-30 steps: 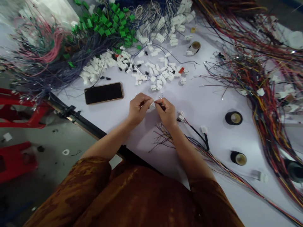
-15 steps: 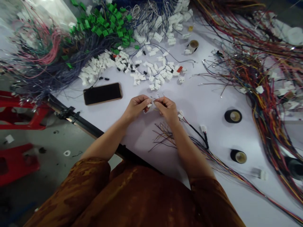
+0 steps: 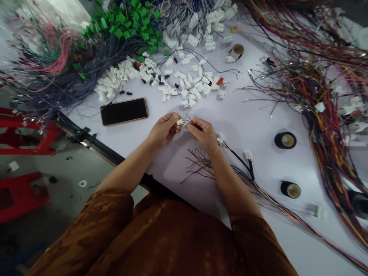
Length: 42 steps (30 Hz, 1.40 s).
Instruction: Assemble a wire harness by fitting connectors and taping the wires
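Note:
My left hand [image 3: 163, 128] pinches a small white connector [image 3: 180, 122] just above the white table [image 3: 244, 126]. Facing it, my right hand [image 3: 202, 132] is closed on thin wires [image 3: 192, 118] whose metal tips stick up beside the connector. The two hands almost touch. A bundle of coloured wires [image 3: 201, 165] trails from under my right wrist toward the table's near edge. A loose pile of white connectors [image 3: 189, 90] lies just beyond my hands.
A black phone [image 3: 124, 111] lies left of my hands. Black tape rolls [image 3: 285, 140] [image 3: 290, 189] sit to the right, another roll [image 3: 237, 50] farther back. Green connectors [image 3: 129, 23] and tangled wire harnesses [image 3: 322, 88] cover the far and right sides. Red stools [image 3: 20, 134] stand on the floor at left.
The white connector now shows more clearly at my left fingertips. Both hands stay together at about the same spot; the view shifted slightly.

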Tool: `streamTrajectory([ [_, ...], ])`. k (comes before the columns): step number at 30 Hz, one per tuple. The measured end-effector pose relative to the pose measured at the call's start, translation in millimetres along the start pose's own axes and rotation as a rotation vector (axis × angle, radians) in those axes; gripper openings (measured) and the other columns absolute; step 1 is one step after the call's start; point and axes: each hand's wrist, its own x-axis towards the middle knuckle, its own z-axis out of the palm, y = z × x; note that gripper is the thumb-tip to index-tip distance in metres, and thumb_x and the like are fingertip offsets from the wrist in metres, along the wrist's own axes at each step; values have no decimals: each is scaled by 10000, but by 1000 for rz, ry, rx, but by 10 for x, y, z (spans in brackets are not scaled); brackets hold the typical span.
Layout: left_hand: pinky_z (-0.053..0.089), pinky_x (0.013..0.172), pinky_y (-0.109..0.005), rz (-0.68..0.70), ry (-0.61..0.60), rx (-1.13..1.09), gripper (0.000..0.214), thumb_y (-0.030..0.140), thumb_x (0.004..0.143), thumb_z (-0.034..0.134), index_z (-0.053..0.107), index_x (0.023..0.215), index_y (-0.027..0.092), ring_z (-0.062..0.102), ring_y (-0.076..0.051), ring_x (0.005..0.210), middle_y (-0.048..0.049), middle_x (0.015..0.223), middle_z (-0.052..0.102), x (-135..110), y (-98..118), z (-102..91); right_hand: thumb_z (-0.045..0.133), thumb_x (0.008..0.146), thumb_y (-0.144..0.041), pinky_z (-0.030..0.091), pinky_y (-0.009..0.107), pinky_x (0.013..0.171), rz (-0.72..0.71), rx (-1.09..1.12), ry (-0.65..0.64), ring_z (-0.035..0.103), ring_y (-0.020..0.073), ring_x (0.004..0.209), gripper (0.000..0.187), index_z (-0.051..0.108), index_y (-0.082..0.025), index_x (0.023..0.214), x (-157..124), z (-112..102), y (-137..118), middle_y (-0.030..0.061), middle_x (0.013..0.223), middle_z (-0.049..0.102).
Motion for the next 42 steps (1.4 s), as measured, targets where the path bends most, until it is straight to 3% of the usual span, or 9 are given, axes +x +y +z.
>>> streamTrajectory([
  [9,473,507,-144,45,20,83,194,283,846,748,636,744,161,540,-28,503,29,670,614,-12,-11,10,645,821,-399,314,249,562,15,-31,-12,361,87,600,249,564,-192,709,-9,2,33,-42,640,411],
  [16,483,540,-173,295,76,264,214,248,786,788,607,708,164,565,-55,524,34,597,615,-81,-82,94,563,905,-300,340,262,640,-241,-310,132,404,100,643,244,520,-193,690,-82,126,70,-33,659,454],
  [24,475,537,-158,232,15,210,259,346,780,805,627,717,169,572,-50,525,31,597,630,-52,-131,42,587,896,-321,344,250,623,-174,-211,120,402,93,635,208,549,-191,738,-67,91,85,-37,678,490],
  [27,480,539,-152,185,-5,150,261,353,789,801,628,726,168,578,-46,534,31,619,631,-55,-112,51,615,878,-325,354,246,620,-107,-71,98,410,91,636,155,594,-189,806,-57,58,74,-34,701,522],
  [34,497,533,-151,38,-19,53,211,297,801,794,730,963,179,586,-43,535,30,683,637,-50,-41,35,598,916,-453,287,234,540,-29,214,74,341,74,578,275,571,-201,809,-2,-22,110,-46,678,439],
  [38,489,517,-151,58,-28,85,171,313,781,805,741,853,172,583,-42,538,13,719,657,-40,-46,39,619,912,-475,254,236,508,-39,225,43,327,72,545,296,607,-193,821,6,-14,105,-50,634,433],
  [42,485,510,-156,74,-29,125,223,326,733,844,751,870,177,566,-38,525,13,728,663,-36,-25,47,595,903,-575,228,239,490,-35,173,14,282,72,516,386,613,-198,824,-3,-11,96,-64,582,371],
])
